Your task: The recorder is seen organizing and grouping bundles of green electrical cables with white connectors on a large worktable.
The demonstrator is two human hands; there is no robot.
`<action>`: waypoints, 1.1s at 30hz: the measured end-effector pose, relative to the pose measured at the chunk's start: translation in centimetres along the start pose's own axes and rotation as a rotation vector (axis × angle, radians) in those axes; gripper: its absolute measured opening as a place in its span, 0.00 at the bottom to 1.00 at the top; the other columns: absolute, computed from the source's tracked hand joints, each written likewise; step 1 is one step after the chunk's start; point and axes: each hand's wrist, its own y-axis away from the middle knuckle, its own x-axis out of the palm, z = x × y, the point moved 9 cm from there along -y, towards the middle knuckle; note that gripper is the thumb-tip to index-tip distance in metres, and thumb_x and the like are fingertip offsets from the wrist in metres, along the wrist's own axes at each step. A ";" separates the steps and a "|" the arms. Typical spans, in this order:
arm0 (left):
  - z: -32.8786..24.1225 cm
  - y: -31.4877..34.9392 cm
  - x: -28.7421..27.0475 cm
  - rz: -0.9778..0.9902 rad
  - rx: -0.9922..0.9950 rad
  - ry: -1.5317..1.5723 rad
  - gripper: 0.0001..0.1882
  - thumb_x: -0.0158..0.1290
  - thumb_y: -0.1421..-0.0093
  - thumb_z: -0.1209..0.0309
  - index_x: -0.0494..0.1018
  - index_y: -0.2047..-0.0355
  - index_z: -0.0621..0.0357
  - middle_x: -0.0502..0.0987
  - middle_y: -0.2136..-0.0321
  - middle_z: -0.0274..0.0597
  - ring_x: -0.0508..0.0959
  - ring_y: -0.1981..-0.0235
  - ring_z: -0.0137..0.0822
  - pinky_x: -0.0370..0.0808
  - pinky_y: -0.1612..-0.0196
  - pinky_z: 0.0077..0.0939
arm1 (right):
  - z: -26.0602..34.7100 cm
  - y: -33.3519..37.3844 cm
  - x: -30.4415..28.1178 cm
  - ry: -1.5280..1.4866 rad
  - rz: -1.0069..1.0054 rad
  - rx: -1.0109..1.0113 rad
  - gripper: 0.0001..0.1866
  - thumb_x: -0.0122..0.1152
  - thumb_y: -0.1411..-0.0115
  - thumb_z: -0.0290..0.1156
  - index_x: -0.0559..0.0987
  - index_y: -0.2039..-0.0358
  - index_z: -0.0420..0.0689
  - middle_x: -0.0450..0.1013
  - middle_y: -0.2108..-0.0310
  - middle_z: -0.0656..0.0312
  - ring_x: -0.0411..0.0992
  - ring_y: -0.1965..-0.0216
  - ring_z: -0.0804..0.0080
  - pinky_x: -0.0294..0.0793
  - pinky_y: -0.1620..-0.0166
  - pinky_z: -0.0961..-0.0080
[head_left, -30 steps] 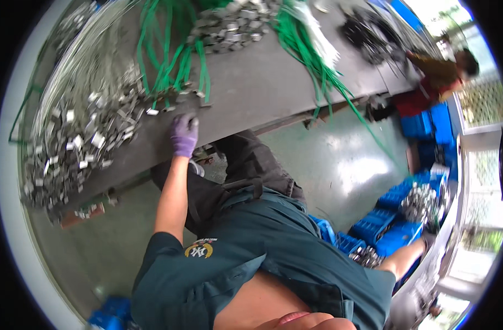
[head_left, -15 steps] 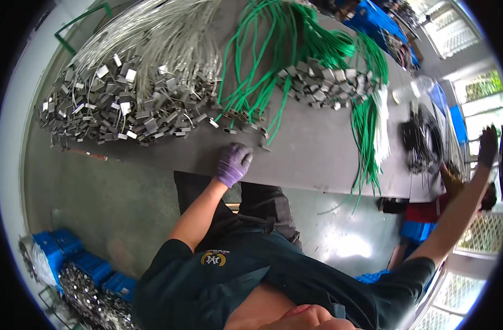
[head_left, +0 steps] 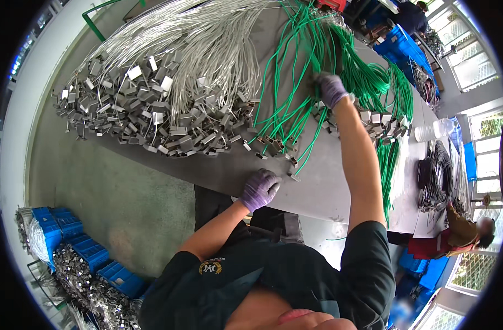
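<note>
My left hand, in a purple glove, rests curled on the table near its front edge, with nothing showing in it. My right hand, gloved likewise, reaches across the table over the green cables. Its fingers are smeared by motion, so I cannot tell whether they grip a cable. The green cables end in small metal connectors a little beyond my left hand. A thicker green bundle lies right of my right hand, with a cluster of metal-shelled connectors partly behind my forearm.
On the left, a big heap of metal connectors spreads below clear cables. Farther right lie a black cable coil and a clear plastic bottle. Blue crates stand on the floor at left. Another person is at the right.
My right hand has swung from the far right, off the table, to over the green cables. My left hand stays curled on the table near the front edge. The whole view has shifted.
</note>
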 end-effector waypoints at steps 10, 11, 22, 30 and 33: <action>-0.2 0.6 0.5 0.055 0.064 -0.105 0.07 0.55 0.51 0.70 0.72 0.72 0.58 0.73 0.72 0.45 0.73 0.68 0.47 0.71 0.65 0.40 | -0.2 13.0 4.8 -0.210 -0.134 0.471 0.08 0.53 0.42 0.31 0.75 0.68 0.39 0.73 0.81 0.57 0.72 0.85 0.66 0.72 0.82 0.73; 0.0 0.7 0.4 0.056 0.054 -0.116 0.07 0.55 0.51 0.70 0.72 0.72 0.58 0.73 0.72 0.45 0.73 0.68 0.47 0.71 0.65 0.40 | -0.9 13.6 4.6 -0.177 -0.155 0.464 0.08 0.53 0.42 0.31 0.75 0.68 0.40 0.72 0.81 0.57 0.72 0.85 0.66 0.71 0.83 0.74; -2.4 2.3 -4.2 0.261 -0.145 -0.187 0.12 0.54 0.47 0.66 0.73 0.64 0.56 0.74 0.67 0.48 0.72 0.61 0.48 0.69 0.56 0.39 | -0.2 17.9 2.6 -0.301 -0.237 0.301 0.13 0.54 0.42 0.39 0.74 0.72 0.40 0.72 0.83 0.60 0.70 0.86 0.72 0.66 0.84 0.80; -4.6 -11.1 -11.1 0.101 -0.157 -0.372 0.13 0.54 0.46 0.67 0.72 0.61 0.57 0.74 0.63 0.49 0.74 0.60 0.47 0.70 0.55 0.34 | -4.1 19.4 3.6 0.208 -0.364 0.055 0.15 0.56 0.45 0.34 0.76 0.62 0.37 0.75 0.72 0.49 0.73 0.72 0.57 0.71 0.66 0.66; 1.9 -16.7 -10.9 0.095 -0.346 -0.670 0.16 0.53 0.47 0.65 0.71 0.59 0.58 0.74 0.61 0.53 0.74 0.59 0.49 0.70 0.55 0.38 | -3.5 19.7 6.2 0.446 -0.424 0.019 0.13 0.53 0.42 0.33 0.76 0.62 0.37 0.74 0.69 0.45 0.74 0.67 0.48 0.72 0.65 0.64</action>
